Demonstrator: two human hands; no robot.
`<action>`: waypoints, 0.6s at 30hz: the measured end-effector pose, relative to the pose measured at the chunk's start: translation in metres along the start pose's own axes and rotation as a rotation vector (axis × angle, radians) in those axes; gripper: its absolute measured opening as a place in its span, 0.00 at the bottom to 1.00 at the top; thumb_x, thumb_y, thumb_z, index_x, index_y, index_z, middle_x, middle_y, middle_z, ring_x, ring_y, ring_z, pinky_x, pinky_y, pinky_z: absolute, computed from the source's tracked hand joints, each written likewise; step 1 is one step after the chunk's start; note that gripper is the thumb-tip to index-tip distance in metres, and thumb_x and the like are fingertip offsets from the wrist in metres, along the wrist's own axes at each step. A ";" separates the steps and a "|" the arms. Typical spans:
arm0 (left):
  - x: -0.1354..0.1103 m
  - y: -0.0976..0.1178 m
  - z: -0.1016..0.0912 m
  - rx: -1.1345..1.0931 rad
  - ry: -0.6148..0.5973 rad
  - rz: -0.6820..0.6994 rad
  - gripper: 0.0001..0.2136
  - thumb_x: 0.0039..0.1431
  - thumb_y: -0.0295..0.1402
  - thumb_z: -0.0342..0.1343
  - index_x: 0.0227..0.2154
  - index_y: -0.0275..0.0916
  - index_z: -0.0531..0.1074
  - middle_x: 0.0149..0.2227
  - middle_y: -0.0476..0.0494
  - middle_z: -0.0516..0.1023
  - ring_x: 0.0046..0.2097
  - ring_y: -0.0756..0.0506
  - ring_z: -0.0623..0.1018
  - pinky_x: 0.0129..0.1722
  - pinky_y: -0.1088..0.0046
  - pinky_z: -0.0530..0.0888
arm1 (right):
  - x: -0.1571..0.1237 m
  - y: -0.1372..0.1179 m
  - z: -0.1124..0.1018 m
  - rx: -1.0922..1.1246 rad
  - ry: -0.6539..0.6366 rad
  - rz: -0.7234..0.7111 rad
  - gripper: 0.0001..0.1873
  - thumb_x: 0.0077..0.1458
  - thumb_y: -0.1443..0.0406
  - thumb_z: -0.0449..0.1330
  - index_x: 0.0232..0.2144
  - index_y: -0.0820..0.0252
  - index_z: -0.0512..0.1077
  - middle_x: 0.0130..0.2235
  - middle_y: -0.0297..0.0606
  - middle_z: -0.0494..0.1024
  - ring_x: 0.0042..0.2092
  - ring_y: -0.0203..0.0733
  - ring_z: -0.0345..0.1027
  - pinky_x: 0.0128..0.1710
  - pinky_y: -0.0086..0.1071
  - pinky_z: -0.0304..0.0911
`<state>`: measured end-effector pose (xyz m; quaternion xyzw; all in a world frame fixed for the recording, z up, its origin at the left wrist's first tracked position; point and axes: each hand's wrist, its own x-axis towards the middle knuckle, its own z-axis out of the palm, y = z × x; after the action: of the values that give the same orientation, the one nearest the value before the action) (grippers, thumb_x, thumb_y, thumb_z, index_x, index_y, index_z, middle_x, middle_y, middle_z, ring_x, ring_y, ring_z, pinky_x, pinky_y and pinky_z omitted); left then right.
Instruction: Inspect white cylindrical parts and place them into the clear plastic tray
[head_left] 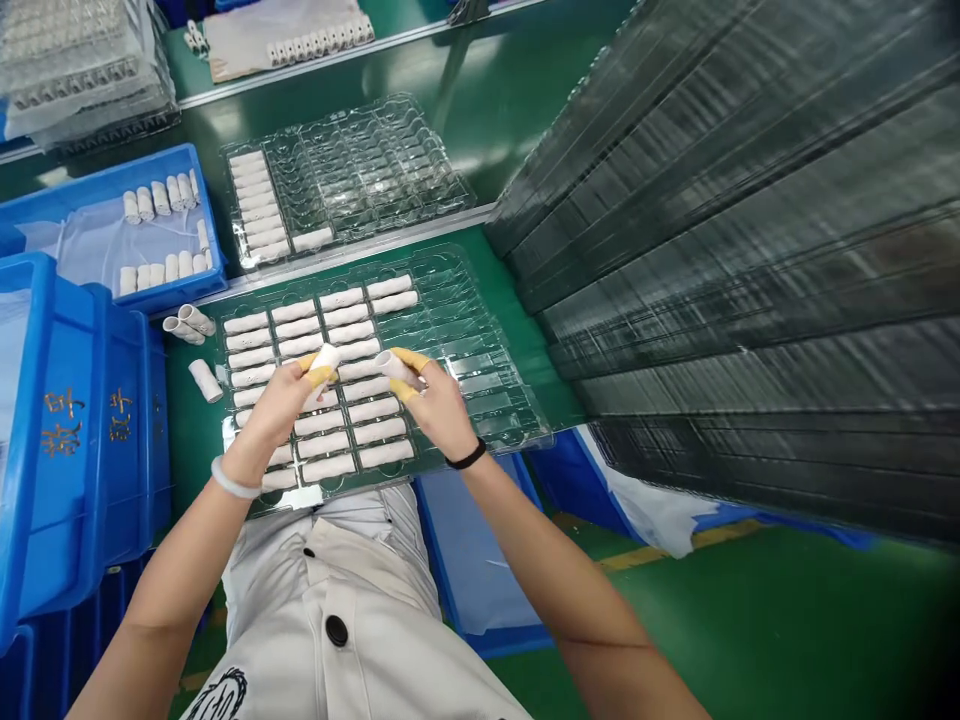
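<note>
My left hand (279, 402) and my right hand (439, 408) are above a clear plastic blister tray (480, 372), their fingertips in yellow finger cots. The left holds a white cylindrical tube (324, 362) upright at a slant, and the right pinches a similar white tube (393, 367). Both tubes are just above the tray. Rows of white tubes (349, 410) lie in its pockets, partly hidden under my hands, while the tray's right part shows bare pockets. Left of the tray, a loose white tube (205, 380) and a pair of tubes (187, 322) lie on the green workbench (517, 340).
A blue crate (196, 195) lined with plastic holds white tubes at the left. A blue bin (75, 430) with gold characters stands below it. A second clear tray (360, 170) lies beyond. A tall stack of clear trays (735, 270) rises on the right.
</note>
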<state>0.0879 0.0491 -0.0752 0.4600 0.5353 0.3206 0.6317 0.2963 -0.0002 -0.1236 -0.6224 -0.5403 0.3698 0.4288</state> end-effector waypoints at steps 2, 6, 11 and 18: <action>0.027 0.005 0.015 0.139 -0.039 0.081 0.09 0.51 0.30 0.62 0.36 0.33 0.79 0.34 0.42 0.78 0.36 0.45 0.74 0.40 0.70 0.71 | 0.015 0.014 -0.013 -0.310 0.024 -0.117 0.23 0.56 0.69 0.56 0.54 0.57 0.74 0.53 0.46 0.77 0.53 0.52 0.68 0.57 0.50 0.60; 0.081 0.008 0.056 0.379 -0.104 0.242 0.15 0.51 0.23 0.59 0.43 0.32 0.78 0.44 0.36 0.79 0.49 0.36 0.75 0.57 0.58 0.66 | 0.037 0.029 -0.022 -0.501 0.035 -0.197 0.24 0.56 0.74 0.52 0.53 0.61 0.74 0.53 0.51 0.77 0.56 0.55 0.64 0.58 0.53 0.54; 0.126 -0.005 0.089 0.561 -0.178 0.395 0.17 0.52 0.19 0.52 0.45 0.26 0.75 0.49 0.26 0.76 0.58 0.32 0.70 0.63 0.52 0.61 | 0.051 0.046 -0.019 -0.616 0.029 -0.259 0.24 0.58 0.76 0.49 0.51 0.59 0.76 0.54 0.49 0.74 0.60 0.52 0.61 0.62 0.52 0.53; 0.109 -0.030 0.062 0.638 -0.135 0.491 0.21 0.64 0.23 0.44 0.58 0.33 0.68 0.65 0.31 0.65 0.69 0.38 0.60 0.70 0.52 0.54 | 0.055 0.074 -0.010 -0.671 -0.005 -0.341 0.27 0.63 0.73 0.43 0.61 0.65 0.67 0.63 0.52 0.66 0.69 0.49 0.54 0.67 0.49 0.56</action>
<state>0.1693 0.1209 -0.1446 0.7672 0.4394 0.2487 0.3956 0.3401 0.0497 -0.1887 -0.6285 -0.7283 0.0973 0.2552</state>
